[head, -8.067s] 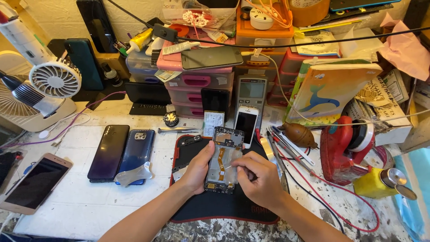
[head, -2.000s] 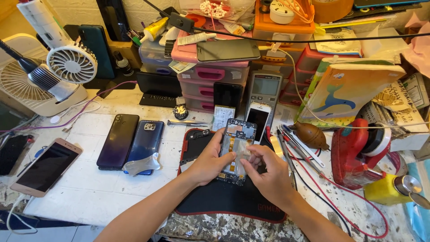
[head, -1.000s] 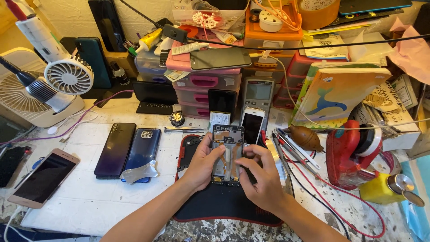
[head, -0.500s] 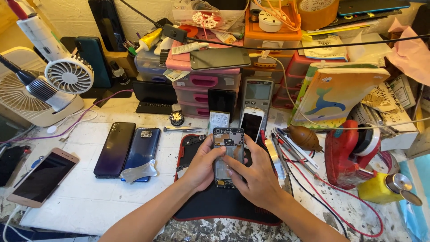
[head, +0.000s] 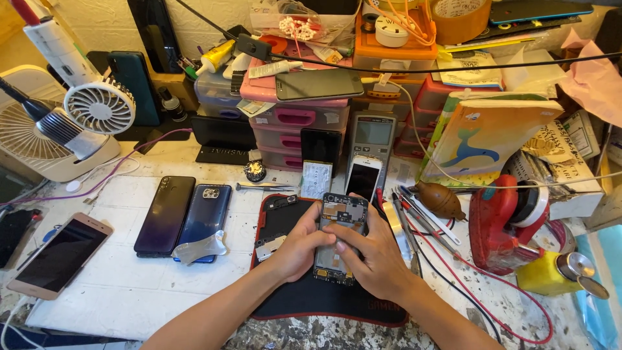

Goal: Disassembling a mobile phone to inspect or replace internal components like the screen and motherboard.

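Our bench, counted

We count two hands, left (head: pixel 298 249) and right (head: pixel 372 256), on one opened phone (head: pixel 341 236); left of them lie three phones; two fans sit far left.

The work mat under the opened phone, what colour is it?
The work mat is black with a red edge, seen in the head view, under both hands.

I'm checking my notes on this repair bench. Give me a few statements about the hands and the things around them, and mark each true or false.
1. Both hands, left hand and right hand, hold the opened phone. True.
2. The opened phone is over a black work mat. True.
3. The two dark phones lie to the right of the mat. False: they lie to its left.
4. The small white fan stands at the bench's right edge. False: it stands at the left.
5. A brown rubber blower bulb lies right of the mat. True.
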